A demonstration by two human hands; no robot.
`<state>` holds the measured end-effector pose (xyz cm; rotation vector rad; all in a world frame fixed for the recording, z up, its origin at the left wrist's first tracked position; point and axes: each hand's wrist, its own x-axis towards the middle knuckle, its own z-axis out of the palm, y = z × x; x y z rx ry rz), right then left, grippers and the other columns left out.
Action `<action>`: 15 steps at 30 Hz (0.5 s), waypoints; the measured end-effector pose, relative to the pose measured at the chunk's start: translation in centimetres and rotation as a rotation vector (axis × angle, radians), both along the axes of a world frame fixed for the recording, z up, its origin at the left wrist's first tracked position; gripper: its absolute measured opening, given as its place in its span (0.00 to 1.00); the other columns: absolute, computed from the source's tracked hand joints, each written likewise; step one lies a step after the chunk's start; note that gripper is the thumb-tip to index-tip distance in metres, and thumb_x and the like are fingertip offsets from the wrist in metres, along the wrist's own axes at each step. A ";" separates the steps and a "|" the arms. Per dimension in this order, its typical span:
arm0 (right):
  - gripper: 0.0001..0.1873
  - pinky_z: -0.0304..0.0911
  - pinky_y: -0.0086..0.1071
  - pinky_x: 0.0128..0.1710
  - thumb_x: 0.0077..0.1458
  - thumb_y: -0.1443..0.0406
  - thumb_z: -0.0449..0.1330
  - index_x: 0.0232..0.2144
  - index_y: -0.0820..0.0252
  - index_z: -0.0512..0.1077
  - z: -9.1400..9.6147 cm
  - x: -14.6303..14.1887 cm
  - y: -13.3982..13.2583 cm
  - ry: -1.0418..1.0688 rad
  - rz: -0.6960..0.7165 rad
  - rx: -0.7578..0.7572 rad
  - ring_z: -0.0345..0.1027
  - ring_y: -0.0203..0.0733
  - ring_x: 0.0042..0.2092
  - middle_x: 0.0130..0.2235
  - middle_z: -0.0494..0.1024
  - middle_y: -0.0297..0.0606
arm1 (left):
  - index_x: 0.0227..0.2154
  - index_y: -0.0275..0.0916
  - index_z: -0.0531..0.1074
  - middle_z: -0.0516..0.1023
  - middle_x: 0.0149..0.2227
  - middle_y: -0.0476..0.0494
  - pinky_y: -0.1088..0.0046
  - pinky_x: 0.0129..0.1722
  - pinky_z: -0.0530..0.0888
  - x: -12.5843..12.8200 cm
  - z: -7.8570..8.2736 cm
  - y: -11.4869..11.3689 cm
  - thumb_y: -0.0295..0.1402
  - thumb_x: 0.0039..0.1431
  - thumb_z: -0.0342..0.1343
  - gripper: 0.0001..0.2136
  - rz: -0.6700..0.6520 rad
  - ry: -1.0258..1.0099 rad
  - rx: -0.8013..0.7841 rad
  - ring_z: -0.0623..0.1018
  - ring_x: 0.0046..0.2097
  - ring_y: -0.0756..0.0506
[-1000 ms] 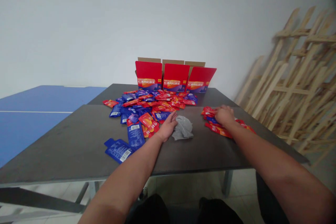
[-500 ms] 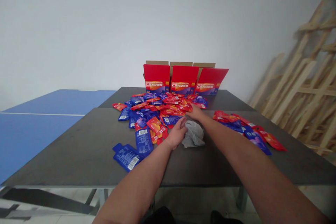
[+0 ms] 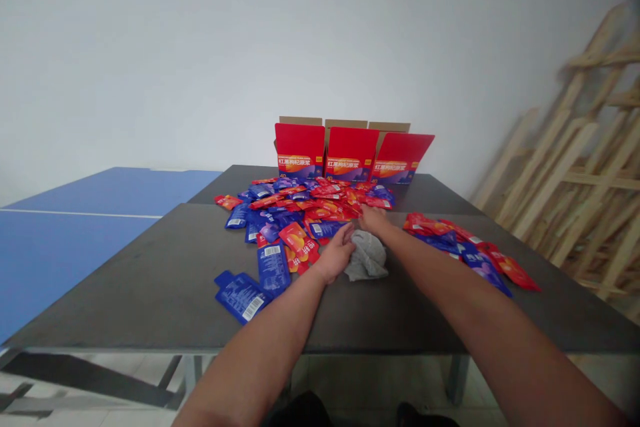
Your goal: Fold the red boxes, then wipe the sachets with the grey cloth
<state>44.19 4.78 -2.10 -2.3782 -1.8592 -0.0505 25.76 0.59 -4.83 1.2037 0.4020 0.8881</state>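
My left hand (image 3: pixel 336 255) rests on the dark table (image 3: pixel 150 280), its fingers touching the left edge of a crumpled grey cloth (image 3: pixel 367 257). My right hand (image 3: pixel 373 217) reaches past the cloth to the near edge of a big pile of red and blue sachets (image 3: pixel 300 203); its fingers lie curled on the sachets and what they grip is hidden. A smaller row of sachets (image 3: pixel 465 243) lies to the right of my right arm. Two blue sachets (image 3: pixel 250 283) lie near the front left of the pile.
Three open red cartons (image 3: pixel 350 153) stand at the far end of the table. A blue table (image 3: pixel 60 220) sits to the left. Wooden frames (image 3: pixel 585 167) lean against the wall at the right. The near table edge runs across below my forearms.
My right hand left the small sachet group at the right and moved left to the main pile behind the cloth. The left hand has stayed by the cloth. The camera has turned slightly.
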 end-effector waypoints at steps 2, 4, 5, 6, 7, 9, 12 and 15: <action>0.20 0.55 0.46 0.56 0.60 0.61 0.52 0.52 0.63 0.69 0.2 -0.1 -1.1 0.003 0.030 -0.014 0.64 0.56 0.57 0.54 0.73 0.54 | 0.60 0.39 0.64 0.58 0.66 0.37 0.63 0.66 0.53 0.0 0.2 0.0 0.19 0.48 0.52 0.33 -0.005 0.002 -0.010 0.58 0.67 0.43; 0.19 0.58 0.44 0.54 0.62 0.60 0.50 0.50 0.62 0.70 0.7 0.0 -2.3 0.017 0.059 -0.024 0.66 0.55 0.56 0.53 0.74 0.52 | 0.60 0.39 0.64 0.58 0.66 0.37 0.63 0.66 0.53 -0.1 0.3 0.0 0.20 0.48 0.52 0.33 -0.002 0.008 -0.019 0.58 0.67 0.43; 0.19 0.59 0.42 0.53 0.63 0.60 0.49 0.50 0.61 0.70 1.1 0.1 -3.0 0.023 0.073 -0.027 0.67 0.53 0.55 0.53 0.74 0.50 | 0.60 0.39 0.63 0.58 0.66 0.37 0.63 0.66 0.53 -0.1 0.3 0.1 0.20 0.48 0.52 0.33 0.005 0.013 -0.023 0.59 0.67 0.42; 0.19 0.60 0.39 0.52 0.64 0.60 0.48 0.51 0.60 0.70 1.6 0.2 -3.6 0.037 0.091 -0.026 0.67 0.50 0.55 0.53 0.74 0.48 | 0.61 0.39 0.63 0.59 0.66 0.36 0.63 0.66 0.53 -0.1 0.4 0.1 0.21 0.49 0.53 0.33 0.013 0.017 -0.027 0.59 0.66 0.42; 0.19 0.61 0.36 0.51 0.65 0.60 0.46 0.51 0.60 0.70 2.1 0.2 -4.3 0.063 0.108 -0.014 0.68 0.48 0.54 0.53 0.75 0.47 | 0.61 0.39 0.63 0.59 0.66 0.36 0.62 0.66 0.54 -0.1 0.4 0.1 0.21 0.49 0.53 0.32 0.021 0.020 -0.031 0.60 0.66 0.42; 0.20 0.62 0.33 0.50 0.65 0.61 0.45 0.51 0.60 0.70 3.1 -0.1 -5.5 0.148 0.141 0.059 0.69 0.45 0.52 0.52 0.76 0.45 | 0.61 0.39 0.62 0.58 0.66 0.36 0.63 0.65 0.54 -0.2 0.4 0.1 0.23 0.51 0.54 0.31 0.025 0.020 -0.037 0.60 0.66 0.42; 0.21 0.60 0.34 0.53 0.65 0.62 0.45 0.54 0.63 0.68 3.8 -1.7 -7.4 0.251 0.171 0.265 0.67 0.44 0.54 0.54 0.74 0.47 | 0.61 0.41 0.63 0.59 0.66 0.37 0.63 0.65 0.54 -0.3 0.6 0.0 0.30 0.56 0.56 0.28 0.028 0.005 -0.074 0.61 0.66 0.42; 0.22 0.59 0.39 0.55 0.64 0.63 0.47 0.57 0.61 0.65 2.9 -4.8 -9.1 0.178 0.202 0.429 0.65 0.48 0.55 0.55 0.71 0.48 | 0.61 0.46 0.61 0.63 0.64 0.39 0.63 0.64 0.56 -0.5 0.9 -0.1 0.42 0.58 0.58 0.28 0.024 -0.079 -0.153 0.63 0.65 0.43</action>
